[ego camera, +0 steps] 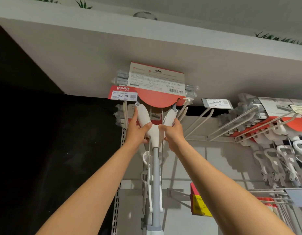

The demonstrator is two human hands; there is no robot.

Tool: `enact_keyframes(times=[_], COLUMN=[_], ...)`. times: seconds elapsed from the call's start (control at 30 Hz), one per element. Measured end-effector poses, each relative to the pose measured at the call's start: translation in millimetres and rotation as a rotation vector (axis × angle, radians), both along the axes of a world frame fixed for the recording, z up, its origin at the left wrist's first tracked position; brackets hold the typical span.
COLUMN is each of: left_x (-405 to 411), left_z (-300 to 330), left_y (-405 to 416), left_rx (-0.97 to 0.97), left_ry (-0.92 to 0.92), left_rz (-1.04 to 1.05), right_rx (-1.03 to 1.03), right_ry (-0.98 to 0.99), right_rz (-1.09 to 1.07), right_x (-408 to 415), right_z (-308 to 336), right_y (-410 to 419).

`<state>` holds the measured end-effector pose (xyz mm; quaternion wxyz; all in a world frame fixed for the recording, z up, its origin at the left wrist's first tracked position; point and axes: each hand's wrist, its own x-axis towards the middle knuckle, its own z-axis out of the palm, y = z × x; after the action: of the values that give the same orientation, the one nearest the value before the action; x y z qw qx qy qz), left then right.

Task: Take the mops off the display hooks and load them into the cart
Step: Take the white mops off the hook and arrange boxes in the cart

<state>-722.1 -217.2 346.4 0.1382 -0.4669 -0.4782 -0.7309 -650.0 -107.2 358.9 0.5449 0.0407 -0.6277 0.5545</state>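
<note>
Shelf (147,48) overhangs just above the mop (155,133), whose red card sits close under its edge, with open room only below. My left hand (138,131) and right hand (172,134) each grip a white yoke arm. Tags read 49.90 (122,95) left of the mop, 59.50 (216,102) right.

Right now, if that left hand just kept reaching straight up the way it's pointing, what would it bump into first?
Probably the 49.90 price tag, which sits just above the left hand gripping the white mop yoke. The red packaging card is beside that line. Depth is unclear from one view, so it might pass in front.
</note>
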Motion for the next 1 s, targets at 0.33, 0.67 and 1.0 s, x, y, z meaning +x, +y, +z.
enact_keyframes(times=[0.33,0.67,1.0], left_x=[-36,-60,-74], left_z=[-23,-42,-55], left_y=[9,28,42], left_rx=[-0.048,-0.113,-0.114], left_ry=[-0.096,-0.152,-0.148], left_rz=[-0.023,-0.014,0.011], right_rx=[-0.037,-0.121,-0.202], right_ry=[-0.085,-0.139,-0.197], right_rz=[-0.044,-0.046,-0.039], right_x=[-54,-69,-79], right_z=[-20,-34,-39], right_y=[14,27,38])
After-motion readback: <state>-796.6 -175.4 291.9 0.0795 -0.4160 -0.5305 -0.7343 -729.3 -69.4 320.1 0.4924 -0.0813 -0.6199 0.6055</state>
